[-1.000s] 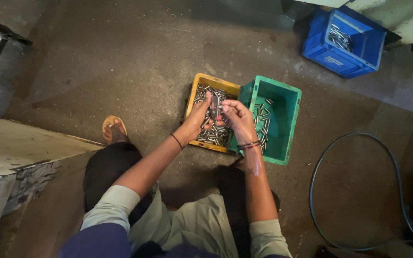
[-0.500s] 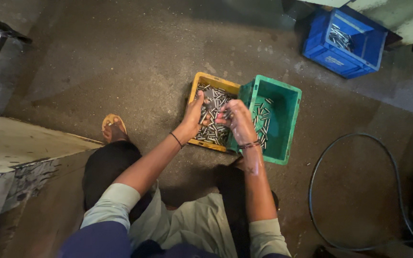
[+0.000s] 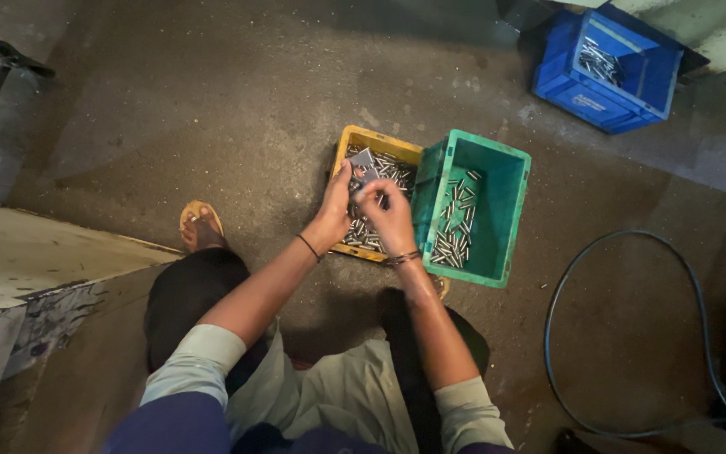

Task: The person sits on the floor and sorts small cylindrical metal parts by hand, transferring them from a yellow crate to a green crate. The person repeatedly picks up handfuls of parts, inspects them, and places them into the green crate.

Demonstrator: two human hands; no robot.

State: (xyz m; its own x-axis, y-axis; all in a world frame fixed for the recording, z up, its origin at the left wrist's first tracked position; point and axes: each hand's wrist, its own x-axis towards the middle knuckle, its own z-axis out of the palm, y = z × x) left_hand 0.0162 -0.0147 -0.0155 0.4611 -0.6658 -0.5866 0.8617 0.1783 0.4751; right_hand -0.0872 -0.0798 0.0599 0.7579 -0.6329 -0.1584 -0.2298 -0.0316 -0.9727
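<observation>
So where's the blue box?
In the head view, the blue box sits on the floor at the top right, far past the green crate and away from both hands.

Two crates side by side at frame centre, one crate (image 3: 371, 139) left of and touching the other crate (image 3: 506, 202), both holding metal pins (image 3: 455, 227); third crate (image 3: 607, 84) upper right; hose loop (image 3: 623, 336) lower right; sandalled foot (image 3: 201, 227) left of centre.

both forearms stretched forward and converging, left hand (image 3: 334, 216) and right hand (image 3: 390, 220) side by side, fingers curled, fingertips pinched together
</observation>
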